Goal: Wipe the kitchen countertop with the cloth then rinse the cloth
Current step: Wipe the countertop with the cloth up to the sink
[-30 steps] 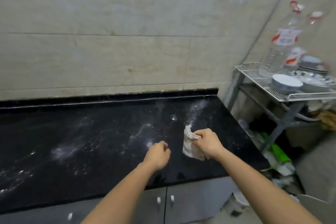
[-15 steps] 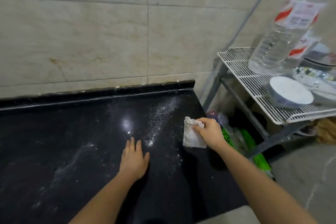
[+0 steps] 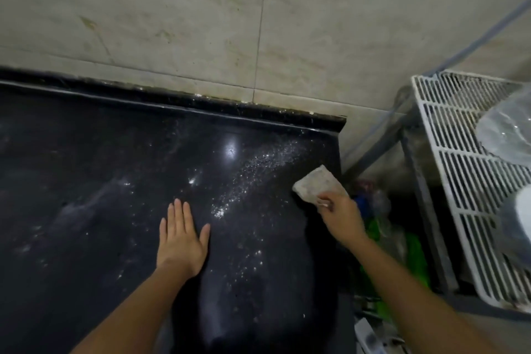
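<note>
The black stone countertop [image 3: 100, 181] fills the left and middle of the view, with white powder scattered across it, thickest in a streak toward the back right corner. My left hand [image 3: 181, 238] rests flat on the counter, fingers straight and together. My right hand [image 3: 342, 215] pinches a folded whitish cloth [image 3: 314, 185] at its near edge. The cloth lies at the counter's right edge, just right of the powder streak.
A beige tiled wall [image 3: 258, 17] runs behind the counter. To the right stands a white wire rack [image 3: 465, 167] on a metal frame, holding a clear plastic bottle [image 3: 505, 129]. Green bags and clutter [image 3: 402, 238] fill the gap below, between counter and rack.
My left hand went from a loose fist above the counter to lying flat on it. My right hand carried the cloth right and back to the counter's right edge. The view tilted down and closer.
</note>
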A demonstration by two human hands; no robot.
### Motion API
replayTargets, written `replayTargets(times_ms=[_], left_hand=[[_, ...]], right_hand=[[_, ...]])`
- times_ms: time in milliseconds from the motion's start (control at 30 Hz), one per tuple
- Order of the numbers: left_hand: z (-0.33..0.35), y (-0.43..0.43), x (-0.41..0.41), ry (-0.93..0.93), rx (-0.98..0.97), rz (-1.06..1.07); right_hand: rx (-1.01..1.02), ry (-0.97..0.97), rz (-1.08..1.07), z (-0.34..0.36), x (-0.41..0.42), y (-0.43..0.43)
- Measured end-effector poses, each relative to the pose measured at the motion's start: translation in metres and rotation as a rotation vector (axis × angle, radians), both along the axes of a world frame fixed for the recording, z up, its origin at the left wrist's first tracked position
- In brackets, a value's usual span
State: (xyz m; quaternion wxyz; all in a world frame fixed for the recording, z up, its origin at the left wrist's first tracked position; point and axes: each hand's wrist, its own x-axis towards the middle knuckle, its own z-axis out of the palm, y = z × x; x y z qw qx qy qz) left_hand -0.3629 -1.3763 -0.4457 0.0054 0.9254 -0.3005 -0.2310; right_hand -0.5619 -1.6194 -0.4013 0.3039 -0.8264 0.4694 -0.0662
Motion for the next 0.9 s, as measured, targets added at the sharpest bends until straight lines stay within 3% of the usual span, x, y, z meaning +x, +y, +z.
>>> replayTargets(times_ms=[67,167,233,400,600,900], left_hand=[[0.001,-0.001,-0.001,-0.004,0.021,-0.003],[0.002,-0.002,-0.002,-0.017,0.035,-0.002],[0.002,-0.003,-0.001,-0.018,0.047,-0.004],[0.004,-0.008,0.002,0.074,0.086,0.019],[0.008,-0.012,0.007,0.145,0.116,0.027],[0.01,-0.012,0.008,0.173,0.147,0.016]], right_hand=[[-0.003,-0.019,0.083,-0.011,-0.01,0.01],[-0.162,-0.075,0.073,-0.015,-0.012,0.005],[-0.213,-0.012,0.068,-0.015,-0.001,-0.006],[-0.153,0.305,0.131,-0.051,0.027,-0.013],[-0.23,0.315,0.121,-0.066,0.027,-0.014],[-0.149,0.352,0.009,-0.063,0.073,-0.073]])
